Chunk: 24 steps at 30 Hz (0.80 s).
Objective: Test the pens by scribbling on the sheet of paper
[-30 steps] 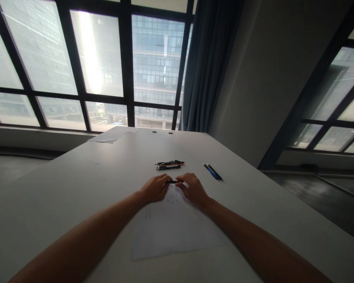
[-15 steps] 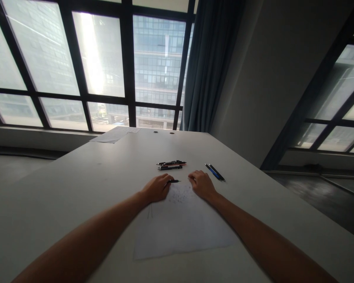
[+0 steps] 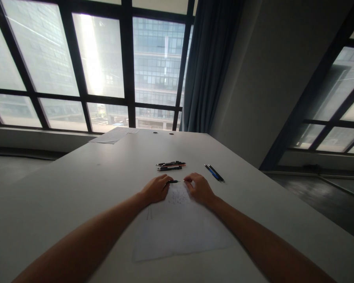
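My left hand (image 3: 157,188) is closed around a dark pen (image 3: 173,181), whose thin tip points right. My right hand (image 3: 199,188) is just beyond that tip, its thumb and fingers pinched together. A tiny pale bit shows at the fingertips, too small to name, with a narrow gap between it and the pen. Under both hands lies a white sheet of paper (image 3: 182,232), covered near its far edge with small dark marks and bearing two thin lines at the left.
Several dark pens (image 3: 171,168) lie grouped beyond my hands. To the right are more pens (image 3: 214,173), one of them blue. Papers (image 3: 113,135) rest at the far left of the white table (image 3: 85,177), near two dark round spots.
My right hand has shifted left, bringing its pinched fingertips closer to the pen's tip. My left hand and the pen stay nearly still.
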Each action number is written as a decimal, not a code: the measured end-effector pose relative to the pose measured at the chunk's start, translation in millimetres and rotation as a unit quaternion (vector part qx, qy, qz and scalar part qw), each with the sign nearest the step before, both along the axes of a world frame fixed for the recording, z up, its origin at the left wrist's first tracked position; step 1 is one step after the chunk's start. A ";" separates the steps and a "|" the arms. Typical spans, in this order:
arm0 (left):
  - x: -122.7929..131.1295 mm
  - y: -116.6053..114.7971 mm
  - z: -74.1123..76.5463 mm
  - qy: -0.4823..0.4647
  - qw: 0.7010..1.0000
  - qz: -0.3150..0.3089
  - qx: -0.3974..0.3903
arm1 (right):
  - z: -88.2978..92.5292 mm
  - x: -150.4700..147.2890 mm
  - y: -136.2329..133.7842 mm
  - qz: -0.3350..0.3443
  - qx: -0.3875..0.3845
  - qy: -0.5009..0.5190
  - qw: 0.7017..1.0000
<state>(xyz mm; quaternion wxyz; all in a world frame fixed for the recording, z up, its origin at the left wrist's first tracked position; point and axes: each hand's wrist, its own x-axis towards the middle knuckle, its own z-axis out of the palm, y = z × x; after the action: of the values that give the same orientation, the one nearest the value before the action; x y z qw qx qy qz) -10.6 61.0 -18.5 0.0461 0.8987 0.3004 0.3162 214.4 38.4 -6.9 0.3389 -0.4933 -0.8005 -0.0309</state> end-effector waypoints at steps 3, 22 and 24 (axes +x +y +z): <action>-0.9 0.1 -0.1 0.002 1.000 -0.002 0.003 | -0.9 -3.0 -3.2 0.031 0.025 0.042 0.998; -1.0 0.7 -0.1 -0.011 1.000 -0.026 0.003 | -0.7 -16.2 -8.3 0.044 0.037 0.046 0.997; -0.9 0.9 -0.2 -0.009 1.000 -0.026 0.000 | -0.3 -15.7 -8.3 0.037 0.037 0.042 0.998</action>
<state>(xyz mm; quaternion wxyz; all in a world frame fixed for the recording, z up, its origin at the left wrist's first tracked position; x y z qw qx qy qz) -11.5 61.9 -18.7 0.0568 0.9032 0.2768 0.3230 198.7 30.1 -7.2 0.3911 -0.4510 -0.8018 -0.0275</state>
